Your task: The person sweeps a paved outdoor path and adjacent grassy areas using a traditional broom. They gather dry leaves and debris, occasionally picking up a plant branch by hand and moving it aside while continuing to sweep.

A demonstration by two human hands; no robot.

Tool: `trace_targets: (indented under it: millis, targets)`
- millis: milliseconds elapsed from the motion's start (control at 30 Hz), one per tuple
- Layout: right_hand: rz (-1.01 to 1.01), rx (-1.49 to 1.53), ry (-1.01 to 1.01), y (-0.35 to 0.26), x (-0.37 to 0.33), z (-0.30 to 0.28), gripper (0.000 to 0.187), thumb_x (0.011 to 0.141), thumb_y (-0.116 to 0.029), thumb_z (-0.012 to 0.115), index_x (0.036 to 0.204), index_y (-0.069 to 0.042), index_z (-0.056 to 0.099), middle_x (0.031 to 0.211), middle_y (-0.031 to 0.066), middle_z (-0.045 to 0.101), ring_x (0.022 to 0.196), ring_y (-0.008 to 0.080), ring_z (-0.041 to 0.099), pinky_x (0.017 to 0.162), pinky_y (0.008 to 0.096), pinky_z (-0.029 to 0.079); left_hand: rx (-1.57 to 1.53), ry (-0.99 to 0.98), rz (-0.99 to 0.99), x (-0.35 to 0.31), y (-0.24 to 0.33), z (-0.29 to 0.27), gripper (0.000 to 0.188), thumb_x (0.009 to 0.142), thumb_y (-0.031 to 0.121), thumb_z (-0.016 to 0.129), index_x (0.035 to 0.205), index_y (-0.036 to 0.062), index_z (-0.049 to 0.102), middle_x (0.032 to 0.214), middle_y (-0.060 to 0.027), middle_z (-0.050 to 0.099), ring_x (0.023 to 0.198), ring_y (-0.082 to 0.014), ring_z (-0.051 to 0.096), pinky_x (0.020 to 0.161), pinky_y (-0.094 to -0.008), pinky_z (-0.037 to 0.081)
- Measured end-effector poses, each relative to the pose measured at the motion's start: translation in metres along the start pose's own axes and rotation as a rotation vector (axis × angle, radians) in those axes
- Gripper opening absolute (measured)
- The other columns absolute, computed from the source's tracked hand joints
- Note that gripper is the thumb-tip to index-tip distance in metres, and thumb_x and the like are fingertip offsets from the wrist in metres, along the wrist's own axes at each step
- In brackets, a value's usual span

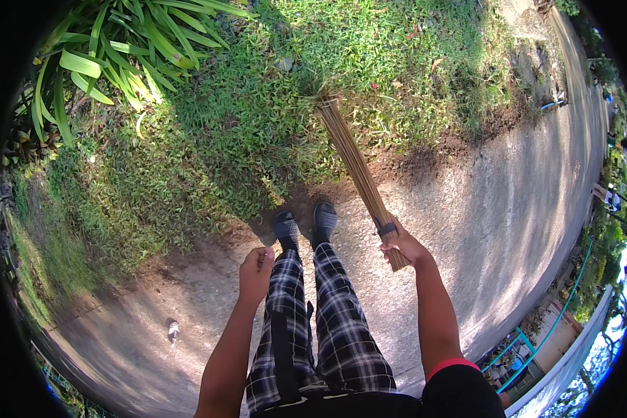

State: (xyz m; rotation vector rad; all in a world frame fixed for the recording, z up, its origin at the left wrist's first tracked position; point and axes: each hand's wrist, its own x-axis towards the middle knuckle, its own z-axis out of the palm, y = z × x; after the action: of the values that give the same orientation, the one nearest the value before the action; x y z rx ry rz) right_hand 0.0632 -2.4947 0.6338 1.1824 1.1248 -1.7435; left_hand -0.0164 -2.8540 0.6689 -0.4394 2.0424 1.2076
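My right hand [404, 245] is wrapped round the bound lower end of a stick broom [352, 157], a long bundle of thin brown sticks with a dark band just above my fingers. The broom slants up and to the left, and its far tips reach into the grass [285, 118] beyond the path's edge. My left hand [256, 268] hangs beside my left knee with its fingers curled in, and nothing shows in it.
My feet in dark slippers [325, 215] stand where a rough grey path [508, 195] meets a strip of bare soil. A leafy plant [129, 45] grows at the far left. A small pale object [173, 332] lies on the path at left; turquoise rails [529, 348] stand at lower right.
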Motion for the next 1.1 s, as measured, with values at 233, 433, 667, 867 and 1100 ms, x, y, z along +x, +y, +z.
trace_targets:
  millis: [233, 433, 667, 867, 1100]
  targets:
    - [-0.132, 0.044, 0.238, -0.024, -0.067, -0.111, 0.085, 0.067, 0.004, 0.058, 0.139, -0.019, 0.018, 0.079, 0.0101, 0.052, 0.056, 0.02, 0.056, 0.047, 0.0355, 0.051, -0.076, 0.061, -0.037, 0.011, 0.005, -0.011, 0.019, 0.088, 0.018, 0.056, 0.097, 0.0008, 0.058, 0.077, -0.0007, 0.057, 0.066, -0.0059, 0.048, 0.06, -0.022, 0.041]
    - [0.019, 0.102, 0.218, -0.107, 0.045, -0.058, 0.075, 0.072, -0.006, 0.055, 0.137, -0.018, 0.018, 0.074, 0.0119, 0.054, 0.055, 0.0209, 0.056, 0.048, 0.0368, 0.049, -0.092, 0.084, -0.03, 0.004, -0.007, -0.001, 0.019, 0.088, 0.019, 0.056, 0.097, 0.0019, 0.058, 0.077, 0.0003, 0.056, 0.066, -0.0052, 0.047, 0.06, -0.0219, 0.04]
    - [-0.224, 0.059, 0.054, -0.043, -0.017, -0.054, 0.093, 0.068, 0.002, 0.061, 0.141, -0.027, 0.012, 0.082, 0.0118, 0.051, 0.059, 0.0197, 0.056, 0.049, 0.0326, 0.05, -0.101, 0.093, -0.05, -0.006, -0.007, 0.001, 0.02, 0.088, 0.02, 0.056, 0.098, 0.0023, 0.059, 0.08, -0.0021, 0.059, 0.066, -0.0058, 0.049, 0.061, -0.0225, 0.042]
    - [-0.076, 0.007, 0.43, -0.032, -0.04, -0.131, 0.067, 0.069, 0.0, 0.058, 0.126, -0.018, 0.026, 0.067, 0.0094, 0.05, 0.055, 0.0209, 0.056, 0.047, 0.0351, 0.05, -0.128, 0.15, -0.037, -0.004, -0.008, -0.008, 0.021, 0.088, 0.021, 0.056, 0.097, 0.0024, 0.059, 0.079, -0.0016, 0.059, 0.066, -0.0063, 0.048, 0.061, -0.0223, 0.041]
    - [0.21, -0.029, 0.215, -0.009, 0.019, 0.06, 0.092, 0.068, 0.0, 0.062, 0.137, -0.019, 0.005, 0.072, 0.0121, 0.053, 0.055, 0.0236, 0.056, 0.048, 0.0376, 0.05, -0.179, 0.178, -0.029, -0.006, -0.019, 0.0, 0.022, 0.088, 0.021, 0.056, 0.098, 0.0019, 0.059, 0.08, -0.0016, 0.059, 0.067, -0.0063, 0.049, 0.062, -0.0226, 0.042]
